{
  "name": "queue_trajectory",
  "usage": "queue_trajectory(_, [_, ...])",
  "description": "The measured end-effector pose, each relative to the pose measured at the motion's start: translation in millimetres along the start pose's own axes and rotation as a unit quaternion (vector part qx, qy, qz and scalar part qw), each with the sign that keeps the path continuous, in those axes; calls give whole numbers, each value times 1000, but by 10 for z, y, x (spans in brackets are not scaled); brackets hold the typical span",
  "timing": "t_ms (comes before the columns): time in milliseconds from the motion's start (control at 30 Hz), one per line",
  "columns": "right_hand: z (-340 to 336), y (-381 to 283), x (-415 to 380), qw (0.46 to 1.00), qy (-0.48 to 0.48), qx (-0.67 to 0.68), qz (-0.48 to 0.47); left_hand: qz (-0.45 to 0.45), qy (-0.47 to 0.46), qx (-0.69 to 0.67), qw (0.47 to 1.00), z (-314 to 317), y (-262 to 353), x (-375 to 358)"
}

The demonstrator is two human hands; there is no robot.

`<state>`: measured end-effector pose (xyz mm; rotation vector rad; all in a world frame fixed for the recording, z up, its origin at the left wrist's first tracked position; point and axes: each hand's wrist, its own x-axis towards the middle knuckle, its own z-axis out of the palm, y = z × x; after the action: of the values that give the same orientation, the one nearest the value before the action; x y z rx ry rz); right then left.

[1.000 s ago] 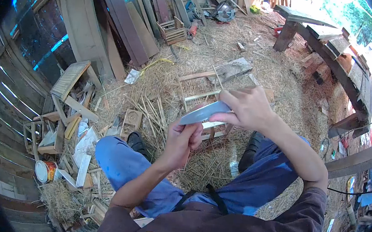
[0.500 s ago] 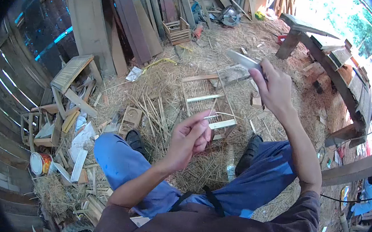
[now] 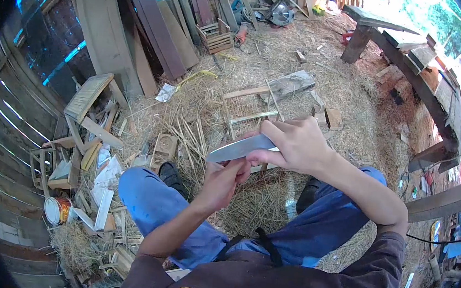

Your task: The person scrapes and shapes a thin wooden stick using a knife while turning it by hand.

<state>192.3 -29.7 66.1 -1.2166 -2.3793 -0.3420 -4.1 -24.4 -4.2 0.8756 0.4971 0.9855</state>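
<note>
My right hand [image 3: 301, 146] is wrapped round a knife [image 3: 240, 148], its broad blade pointing left. The blade lies across the fingers of my left hand [image 3: 220, 183], which are pinched together. A thin wooden strip showed in that pinch a moment ago; the blade and my right hand now mostly hide it. Below the hands, between my feet, a small slatted wooden frame [image 3: 252, 118] rests on the ground, partly covered by my hands.
Thin sticks [image 3: 191, 140] and a small wooden block with a round hollow [image 3: 164, 147] lie near my left shoe. A flat board [image 3: 290, 86] lies ahead. A small slatted crate [image 3: 216, 37] and a circular saw [image 3: 281, 14] stand further back. A wooden bench [image 3: 432, 91] is at right.
My right hand has swung the knife down and left, from raised at the right to across my left hand's fingers. My left hand has stayed nearly in place.
</note>
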Motion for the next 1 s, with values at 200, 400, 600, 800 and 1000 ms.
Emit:
queue_trajectory(200, [-21,21,-3,999,22,-34,-13,17,30,-1,999,31,-61,-52])
queue_trajectory(400, [-120,229,68,993,54,-50,96,29,-8,16,999,25,9,-33])
queue_trajectory(600, [-336,700,25,960,90,-42,261,4,-31,63,998,114,2,-83])
queue_trajectory(800, [-268,159,-10,997,34,-5,74,8,38,9,999,45,5,37])
queue_trajectory(1000, [-31,59,-22,1000,4,11,4,-28,21,-9,999,86,-4,-14])
